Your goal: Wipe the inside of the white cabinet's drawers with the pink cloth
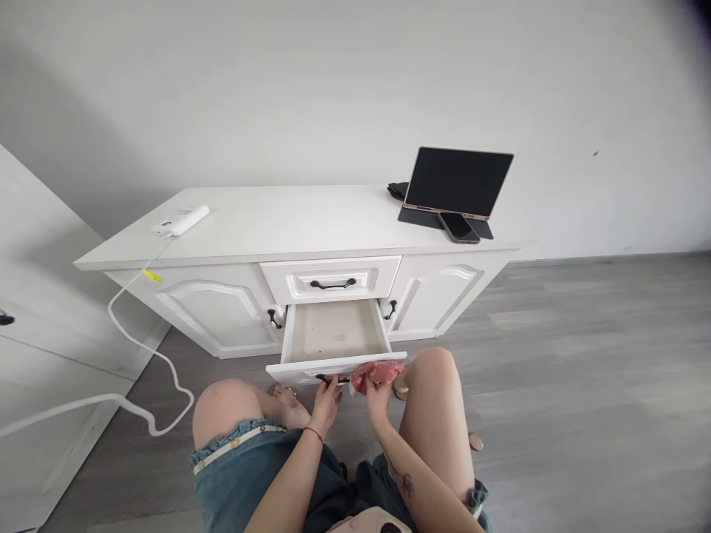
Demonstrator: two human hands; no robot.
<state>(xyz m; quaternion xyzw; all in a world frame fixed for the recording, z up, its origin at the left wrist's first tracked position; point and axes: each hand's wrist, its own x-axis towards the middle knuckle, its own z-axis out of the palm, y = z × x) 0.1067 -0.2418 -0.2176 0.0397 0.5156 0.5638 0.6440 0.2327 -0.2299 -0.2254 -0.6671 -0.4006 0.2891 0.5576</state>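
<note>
A lower drawer (338,331) of the white cabinet is pulled out, showing its bare pale bottom with a few small marks. My left hand (326,400) has its fingers closed around the black drawer handle (323,378) at the front. Beside it, my right hand (378,398) grips a reddish-pink cloth (383,371), which lies bunched against the right part of the drawer front and hangs over its top edge. The cloth hides the right end of the handle, and some right fingertips are out of sight behind it.
On the cabinet top (289,218) stand a tablet (458,181) on its dark cover, a phone (460,228), and a white device (182,220) with a cable (161,359) trailing to the floor. Above is a closed drawer (333,280). My knees flank the open drawer.
</note>
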